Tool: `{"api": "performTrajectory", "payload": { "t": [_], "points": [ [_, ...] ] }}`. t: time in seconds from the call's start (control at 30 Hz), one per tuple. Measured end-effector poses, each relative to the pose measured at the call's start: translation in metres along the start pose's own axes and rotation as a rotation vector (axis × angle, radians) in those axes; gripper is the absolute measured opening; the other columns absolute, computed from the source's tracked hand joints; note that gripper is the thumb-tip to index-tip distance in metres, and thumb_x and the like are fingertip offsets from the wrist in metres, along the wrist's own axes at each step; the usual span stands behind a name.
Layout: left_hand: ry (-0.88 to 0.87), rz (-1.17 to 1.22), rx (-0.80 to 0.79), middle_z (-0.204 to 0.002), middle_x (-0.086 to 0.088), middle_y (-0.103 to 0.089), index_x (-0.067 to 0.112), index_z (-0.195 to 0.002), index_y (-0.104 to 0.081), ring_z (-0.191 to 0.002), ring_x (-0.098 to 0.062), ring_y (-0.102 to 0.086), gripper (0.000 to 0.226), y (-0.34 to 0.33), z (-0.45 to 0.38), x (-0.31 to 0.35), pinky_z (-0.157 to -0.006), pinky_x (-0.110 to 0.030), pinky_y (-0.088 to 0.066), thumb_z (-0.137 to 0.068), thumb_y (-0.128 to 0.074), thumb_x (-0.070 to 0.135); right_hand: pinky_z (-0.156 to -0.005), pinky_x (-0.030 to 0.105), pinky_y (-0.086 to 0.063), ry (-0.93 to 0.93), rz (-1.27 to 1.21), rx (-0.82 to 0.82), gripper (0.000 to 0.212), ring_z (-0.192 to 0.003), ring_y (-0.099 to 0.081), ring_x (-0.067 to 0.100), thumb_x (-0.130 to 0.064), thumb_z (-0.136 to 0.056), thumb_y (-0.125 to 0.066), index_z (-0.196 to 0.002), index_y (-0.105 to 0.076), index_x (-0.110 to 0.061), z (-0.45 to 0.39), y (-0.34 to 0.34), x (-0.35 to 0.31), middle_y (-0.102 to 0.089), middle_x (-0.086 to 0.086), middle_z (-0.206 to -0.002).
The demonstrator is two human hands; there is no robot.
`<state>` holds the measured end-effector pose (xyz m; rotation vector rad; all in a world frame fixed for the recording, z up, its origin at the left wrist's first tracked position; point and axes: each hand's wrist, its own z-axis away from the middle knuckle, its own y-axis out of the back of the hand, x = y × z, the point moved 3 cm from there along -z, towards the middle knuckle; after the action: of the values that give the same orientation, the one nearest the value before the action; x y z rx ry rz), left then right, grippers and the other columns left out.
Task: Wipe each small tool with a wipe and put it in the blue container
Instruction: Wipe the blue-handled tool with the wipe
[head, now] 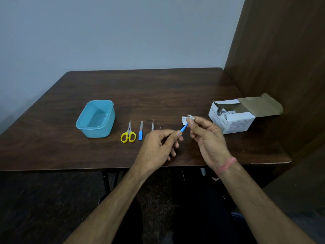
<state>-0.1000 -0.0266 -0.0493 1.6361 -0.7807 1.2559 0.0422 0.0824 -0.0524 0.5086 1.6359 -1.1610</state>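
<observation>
My left hand [158,147] pinches the lower end of a small blue-handled tool [184,128] above the table. My right hand [205,138] holds a crumpled white wipe [186,119] wrapped around the tool's upper end. The blue container [95,118] stands at the left and looks empty. Between it and my hands lie yellow-handled scissors [128,133], a blue-handled nail file [140,131], metal tweezers [152,125] and a thin metal tool [160,127], partly hidden behind my left hand.
An open white cardboard box of wipes [233,118] lies on its side at the right. The dark wooden table [70,152] meets a brown panel [281,50] on the right and a pale wall behind.
</observation>
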Motion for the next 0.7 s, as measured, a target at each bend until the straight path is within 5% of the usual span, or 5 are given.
{"api": "performTrajectory", "payload": {
  "t": [0.23, 0.7],
  "points": [
    [-0.01, -0.008, 0.022, -0.072, 0.008, -0.07, 0.027, -0.092, -0.084, -0.056, -0.011, -0.066, 0.029, 0.001, 0.0008, -0.0028, -0.049, -0.025, -0.051, -0.112, -0.066, 0.039, -0.069, 0.017, -0.049, 0.012, -0.063, 0.047, 0.012, -0.071, -0.054, 0.004, -0.009, -0.098, -0.074, -0.108, -0.081, -0.01, 0.0023, 0.0019, -0.0012, -0.081, -0.004, -0.1],
    [-0.021, -0.089, 0.048, -0.072, 0.007, -0.073, 0.024, -0.095, -0.085, -0.054, -0.007, -0.066, 0.027, -0.0012, 0.0041, -0.0003, -0.049, -0.023, -0.054, -0.111, -0.068, 0.038, -0.058, 0.023, -0.045, 0.097, 0.107, 0.093, 0.039, -0.064, -0.05, 0.009, -0.041, -0.079, -0.091, -0.098, -0.079, -0.01, 0.0026, -0.0011, 0.0013, -0.069, 0.001, -0.085]
  ]
}}
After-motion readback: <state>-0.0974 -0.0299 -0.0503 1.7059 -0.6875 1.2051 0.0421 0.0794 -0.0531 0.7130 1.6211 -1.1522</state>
